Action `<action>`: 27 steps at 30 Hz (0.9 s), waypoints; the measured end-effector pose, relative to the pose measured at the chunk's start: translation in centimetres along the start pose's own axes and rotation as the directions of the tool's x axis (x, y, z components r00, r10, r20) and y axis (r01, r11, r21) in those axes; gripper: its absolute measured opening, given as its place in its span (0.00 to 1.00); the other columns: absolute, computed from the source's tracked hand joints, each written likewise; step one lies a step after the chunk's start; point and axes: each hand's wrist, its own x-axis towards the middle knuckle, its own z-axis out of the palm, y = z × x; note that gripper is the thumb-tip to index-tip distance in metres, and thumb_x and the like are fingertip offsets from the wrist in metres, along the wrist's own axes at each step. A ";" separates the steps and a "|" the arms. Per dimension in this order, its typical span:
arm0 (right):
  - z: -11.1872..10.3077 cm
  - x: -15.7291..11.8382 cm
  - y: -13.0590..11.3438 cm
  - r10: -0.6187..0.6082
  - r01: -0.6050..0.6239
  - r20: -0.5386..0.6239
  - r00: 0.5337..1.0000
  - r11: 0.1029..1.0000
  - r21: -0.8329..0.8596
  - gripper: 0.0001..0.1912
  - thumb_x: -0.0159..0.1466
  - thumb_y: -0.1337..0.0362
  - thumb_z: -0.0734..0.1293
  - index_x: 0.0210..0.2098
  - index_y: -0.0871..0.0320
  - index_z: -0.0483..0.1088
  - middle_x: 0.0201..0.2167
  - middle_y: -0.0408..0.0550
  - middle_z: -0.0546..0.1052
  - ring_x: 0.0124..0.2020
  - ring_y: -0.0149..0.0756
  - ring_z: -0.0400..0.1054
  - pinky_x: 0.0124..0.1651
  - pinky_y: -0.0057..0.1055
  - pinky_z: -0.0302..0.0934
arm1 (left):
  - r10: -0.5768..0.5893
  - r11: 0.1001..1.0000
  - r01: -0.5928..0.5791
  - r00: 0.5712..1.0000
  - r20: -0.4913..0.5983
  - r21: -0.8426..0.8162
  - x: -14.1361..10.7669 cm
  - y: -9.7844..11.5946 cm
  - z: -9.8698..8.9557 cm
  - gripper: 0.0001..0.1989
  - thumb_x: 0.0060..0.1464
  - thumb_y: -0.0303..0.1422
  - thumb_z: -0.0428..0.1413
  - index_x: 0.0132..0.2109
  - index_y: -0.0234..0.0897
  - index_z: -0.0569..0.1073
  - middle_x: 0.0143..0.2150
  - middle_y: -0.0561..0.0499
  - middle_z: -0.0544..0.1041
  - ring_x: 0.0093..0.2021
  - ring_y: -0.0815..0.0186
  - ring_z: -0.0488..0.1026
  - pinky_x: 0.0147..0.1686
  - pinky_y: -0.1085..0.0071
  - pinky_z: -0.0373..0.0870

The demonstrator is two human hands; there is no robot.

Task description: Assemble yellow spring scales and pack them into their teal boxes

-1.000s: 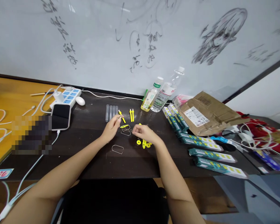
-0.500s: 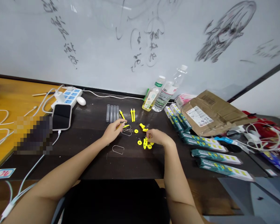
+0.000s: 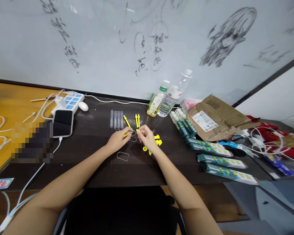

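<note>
My left hand (image 3: pixel 118 142) is closed on a thin yellow rod (image 3: pixel 126 134) with a dark tip, pointing right. Close beside it, my right hand (image 3: pixel 147 138) pinches a small yellow piece (image 3: pixel 138 130); its exact shape is too small to make out. Under and between the hands lie bent metal wires (image 3: pixel 133 139), and another U-shaped wire (image 3: pixel 122 156) is nearer the front. A yellow ring (image 3: pixel 144 149) and several yellow pieces (image 3: pixel 158 142) lie right of my right hand, partly hidden by it. Behind the hands are more yellow rods (image 3: pixel 137 120) and several clear tubes (image 3: pixel 115 120).
Two bottles (image 3: pixel 155 103) stand by the whiteboard (image 3: pixel 98 49). To the right are several green and white boxes (image 3: pixel 230 173) and a brown parcel (image 3: pixel 220 114). A phone (image 3: pixel 63 123), a power strip (image 3: pixel 73 101) and cables are on the left.
My right hand has moved left from the pile of yellow pieces to beside my left hand, carrying a small yellow piece. My left hand keeps its rod and has barely moved.
</note>
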 end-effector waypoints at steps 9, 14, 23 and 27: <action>0.7 -0.2 1.3 0.022 -0.023 0.043 0.999 1.000 0.008 0.16 0.63 0.48 0.62 0.33 0.53 0.54 0.19 0.34 0.54 0.19 0.26 0.47 0.21 0.23 0.43 | -0.030 0.998 0.029 0.999 -0.015 -0.061 0.1 -0.4 0.1 0.12 0.61 0.38 0.45 0.49 0.41 0.66 0.28 0.55 0.74 0.29 0.64 0.72 0.33 0.70 0.62; 0.7 -0.4 0.9 0.006 -0.006 0.026 1.000 1.000 0.010 0.15 0.63 0.49 0.62 0.34 0.53 0.56 0.20 0.34 0.54 0.19 0.26 0.46 0.22 0.24 0.43 | -0.013 0.995 0.015 1.000 0.028 -0.099 0.2 -0.4 0.2 0.15 0.63 0.37 0.41 0.51 0.40 0.67 0.28 0.55 0.73 0.29 0.66 0.71 0.34 0.71 0.62; 0.7 -0.5 0.6 -0.006 0.006 0.038 0.999 1.000 0.016 0.16 0.63 0.48 0.61 0.35 0.53 0.57 0.20 0.35 0.55 0.20 0.27 0.47 0.24 0.25 0.44 | 0.011 0.994 -0.008 0.999 0.031 -0.108 0.1 -0.6 0.4 0.14 0.62 0.37 0.44 0.50 0.40 0.67 0.30 0.54 0.75 0.29 0.66 0.70 0.34 0.71 0.61; 0.7 -0.6 0.3 -0.031 0.033 0.035 0.999 0.998 -0.055 0.14 0.63 0.51 0.62 0.34 0.54 0.58 0.20 0.35 0.56 0.21 0.28 0.49 0.26 0.26 0.46 | 0.032 0.994 -0.028 0.999 0.028 -0.108 0.2 -0.5 0.5 0.14 0.62 0.38 0.45 0.49 0.39 0.68 0.30 0.53 0.75 0.30 0.66 0.71 0.33 0.71 0.62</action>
